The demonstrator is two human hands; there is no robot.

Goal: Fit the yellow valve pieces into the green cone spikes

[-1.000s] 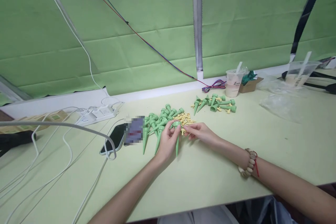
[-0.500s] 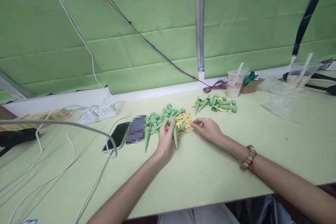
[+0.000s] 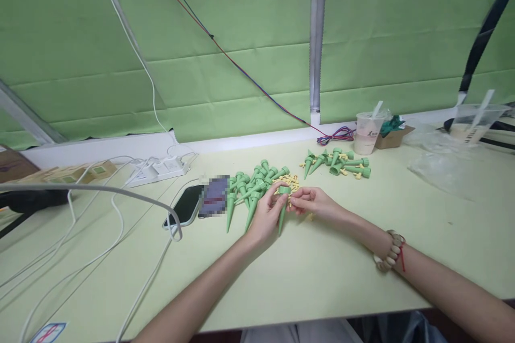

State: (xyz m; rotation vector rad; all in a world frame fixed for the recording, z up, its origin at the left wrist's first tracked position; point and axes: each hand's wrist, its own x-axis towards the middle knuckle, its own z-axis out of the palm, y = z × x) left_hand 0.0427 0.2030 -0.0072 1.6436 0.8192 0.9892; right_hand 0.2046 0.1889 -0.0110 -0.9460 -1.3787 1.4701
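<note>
My left hand (image 3: 264, 215) is closed around a green plastic watering spike (image 3: 282, 220), cap end up and point down, just over the table. Close against it on the right, my right hand (image 3: 317, 202) pinches a small yellow plastic valve (image 3: 290, 202), mostly covered by the fingertips. Left of the hands lies a pile of green spikes (image 3: 242, 186). Behind the fingers is a heap of yellow valves (image 3: 290, 180), partly hidden by my hands. Farther back to the right, several green spikes with yellow valves on them (image 3: 337, 162) form a separate group.
A phone (image 3: 185, 204) and a blurred dark item (image 3: 214, 196) lie left of the pile. White cables (image 3: 116, 230) run from a power strip (image 3: 159, 170). At the back right stand a drink cup (image 3: 365, 136), a small cardboard box (image 3: 389, 139), a plastic bag (image 3: 436, 169) and another cup (image 3: 466, 131).
My right hand has left the yellow heap and come up against the spike in my left hand. The left hand has turned the spike more upright. The view has shifted slightly.
</note>
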